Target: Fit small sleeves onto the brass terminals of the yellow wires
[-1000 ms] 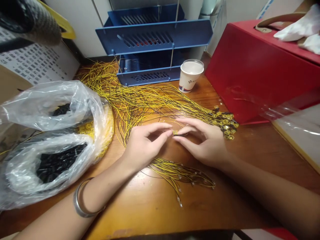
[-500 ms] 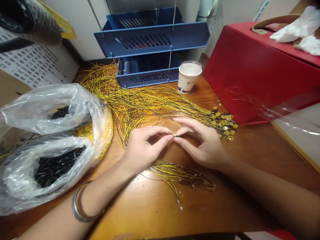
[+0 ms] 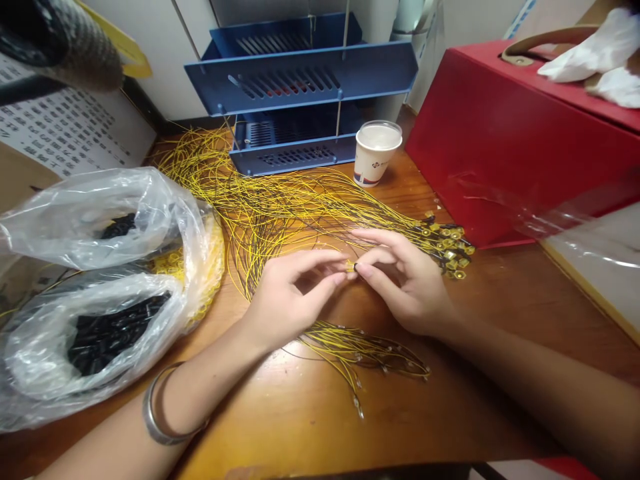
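Note:
Above the middle of the table, my left hand pinches a small yellow translucent cap between thumb and forefinger. My right hand faces it, its thumb and forefinger closed on a small black piece that meets the cap's right side. Fingertips hide most of both parts. Behind the hands spreads a large bundle of yellow and black wires; its right-hand ends carry yellow hexagonal caps with black sleeves. Closer to me lies a smaller bunch of wires with bare metallic tips.
Clear plastic bags on the left hold black sleeves and yellow caps. A blue tiered rack stands at the back, beside a paper cup. At the right is a large red box.
The yellow cap has turned between the fingertips and shows more from the side. My right fingertips have shifted slightly right, and the black piece now shows at the cap's right end.

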Tool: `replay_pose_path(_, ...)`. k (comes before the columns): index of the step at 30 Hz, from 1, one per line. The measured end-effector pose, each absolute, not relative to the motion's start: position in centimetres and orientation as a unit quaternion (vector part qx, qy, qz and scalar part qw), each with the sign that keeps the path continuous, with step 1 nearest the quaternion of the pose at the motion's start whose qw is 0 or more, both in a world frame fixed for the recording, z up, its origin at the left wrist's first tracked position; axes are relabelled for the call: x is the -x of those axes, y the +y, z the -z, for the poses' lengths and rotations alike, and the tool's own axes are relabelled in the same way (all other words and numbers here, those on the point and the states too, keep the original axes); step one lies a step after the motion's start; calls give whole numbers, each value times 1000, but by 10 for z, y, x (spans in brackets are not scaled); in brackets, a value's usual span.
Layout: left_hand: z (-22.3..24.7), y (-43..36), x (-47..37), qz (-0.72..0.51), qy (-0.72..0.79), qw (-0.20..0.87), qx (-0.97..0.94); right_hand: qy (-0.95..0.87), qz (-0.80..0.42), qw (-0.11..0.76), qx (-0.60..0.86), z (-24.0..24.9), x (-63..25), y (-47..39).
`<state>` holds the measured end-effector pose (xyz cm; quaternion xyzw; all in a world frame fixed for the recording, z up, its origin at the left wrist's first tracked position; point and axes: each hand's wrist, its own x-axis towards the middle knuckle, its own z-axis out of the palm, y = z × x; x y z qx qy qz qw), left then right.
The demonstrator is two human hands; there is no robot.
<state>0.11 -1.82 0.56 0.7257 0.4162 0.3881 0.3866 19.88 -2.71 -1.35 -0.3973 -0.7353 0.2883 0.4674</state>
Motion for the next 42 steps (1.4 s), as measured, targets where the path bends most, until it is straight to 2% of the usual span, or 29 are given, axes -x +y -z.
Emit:
replay_pose_path(11,-5,-17,0,-389,405,326,-761,-743,-263,466,401,15,-199,-26)
replay_pose_path(14,-6,-17,0,-396,406,315,-760,-755,-223,466,403,13,-198,-26)
replay_pose_path(17,-6,-18,0,-397,413,333,-749,-766,-171,468,406,11,-196,-26)
replay_pose_path(23,-5,-18,0,-382,437,413,-702,-767,-142,487,392,11,-195,-24)
replay_pose_path(34,-7,-14,-1,-346,432,424,-717,-792,-139,483,347,16,-196,-21)
replay_pose_path(42,-6,-16,-1,-341,445,423,-712,-811,-79,474,334,17,-197,-22)
